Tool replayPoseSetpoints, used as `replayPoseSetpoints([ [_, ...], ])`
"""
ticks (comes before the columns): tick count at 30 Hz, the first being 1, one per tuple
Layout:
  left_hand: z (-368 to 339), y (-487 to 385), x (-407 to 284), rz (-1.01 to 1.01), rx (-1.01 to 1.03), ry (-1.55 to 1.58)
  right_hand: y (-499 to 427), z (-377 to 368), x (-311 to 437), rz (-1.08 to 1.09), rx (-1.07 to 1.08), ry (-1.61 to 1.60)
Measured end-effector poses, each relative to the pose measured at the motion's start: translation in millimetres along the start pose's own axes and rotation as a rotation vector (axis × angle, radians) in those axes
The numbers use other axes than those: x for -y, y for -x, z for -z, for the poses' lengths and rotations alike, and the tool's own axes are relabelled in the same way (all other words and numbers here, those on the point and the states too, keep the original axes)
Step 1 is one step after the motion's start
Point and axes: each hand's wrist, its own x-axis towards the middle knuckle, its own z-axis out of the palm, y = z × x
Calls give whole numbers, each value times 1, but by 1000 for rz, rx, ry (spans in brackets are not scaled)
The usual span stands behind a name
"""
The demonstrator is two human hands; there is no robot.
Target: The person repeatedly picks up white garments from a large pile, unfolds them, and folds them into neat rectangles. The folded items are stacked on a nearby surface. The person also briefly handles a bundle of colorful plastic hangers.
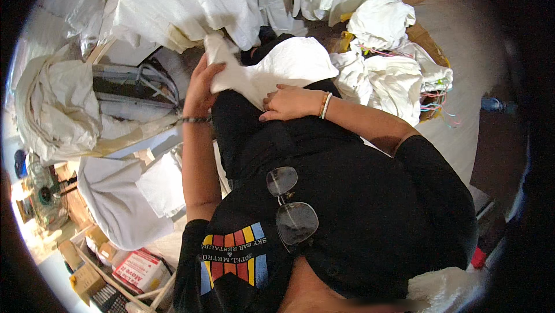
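Note:
A white cloth (290,63) lies across my lap, over my black trousers (243,117). My left hand (204,81) grips its raised, bunched left end, with the fingers behind the fabric and the thumb in front. That raised part is slightly blurred. My right hand (290,102) rests palm down at the near edge of the cloth. Its fingertips touch the fabric, but whether they pinch it is hidden.
White fabric (186,0) hangs ahead. Crumpled white cloths (390,74) and plastic hangers (433,104) lie at the right. Leftward are a metal-framed machine (134,91), draped fabric (56,104), folded white cloth (162,185), a fan (45,193) and a box (141,269).

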Motion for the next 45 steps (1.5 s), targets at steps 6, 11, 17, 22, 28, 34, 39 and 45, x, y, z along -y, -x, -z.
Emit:
replayPoseSetpoints([
  [6,-148,-91,31,100,259,-228,33,4,-7,-54,-79,-271],
  [11,-194,-96,83,321,363,-236,44,-3,-12,-6,-189,-333],
  [17,-166,-100,104,-116,347,-566,58,25,1,-66,-134,-374],
  [22,-127,-73,137,-566,231,-1483,78,46,14,-348,-657,-710],
  [28,-124,-69,168,-522,-8,-1310,45,5,-54,-576,-463,51],
  [34,-102,-64,172,-57,-188,-818,16,-10,-163,-863,-640,-640],
  [39,-87,-57,174,62,-152,-673,31,4,-151,-1161,-627,-357],
  [45,-61,-56,58,-565,18,-886,33,107,-57,-267,-978,133],
])
